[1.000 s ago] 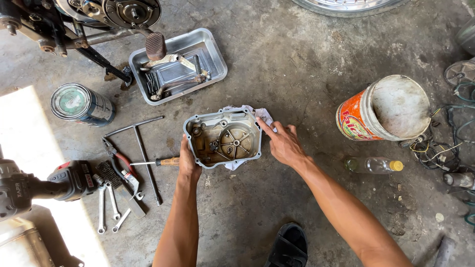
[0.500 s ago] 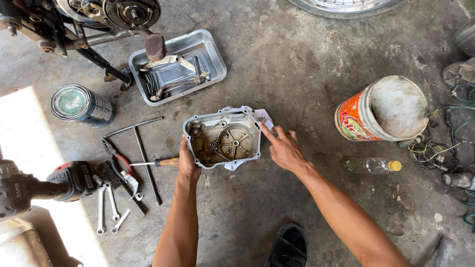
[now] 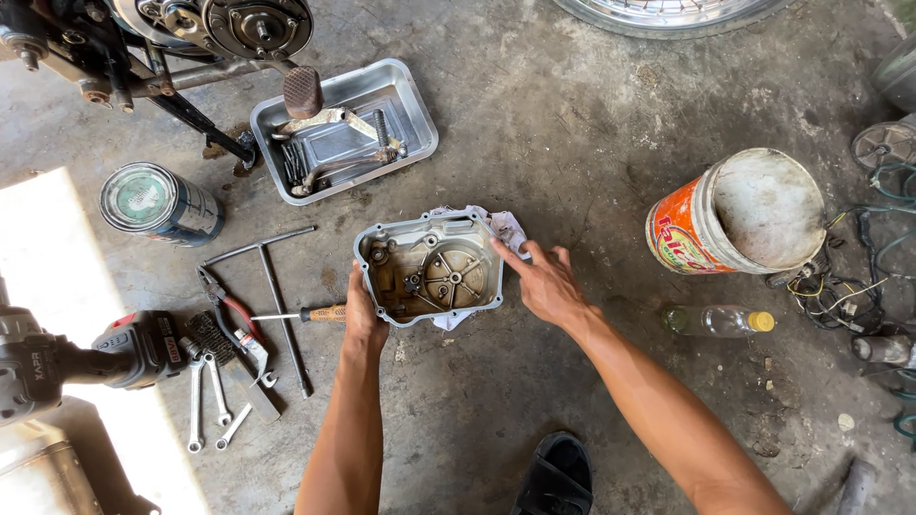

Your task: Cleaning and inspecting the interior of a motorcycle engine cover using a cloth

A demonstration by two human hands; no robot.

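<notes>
at the centre of the frame, the left hand grips the left edge of an engine cover lying open-side up on the concrete floor. the right hand, fingers loosely spread, touches its right rim over a white rag. the cover's inside looks oily brown.

Concrete floor bears tray, wrenches, bucket.

Motorcycle repair workshop: stained concrete floor, scattered wrenches, engine cover.
</notes>
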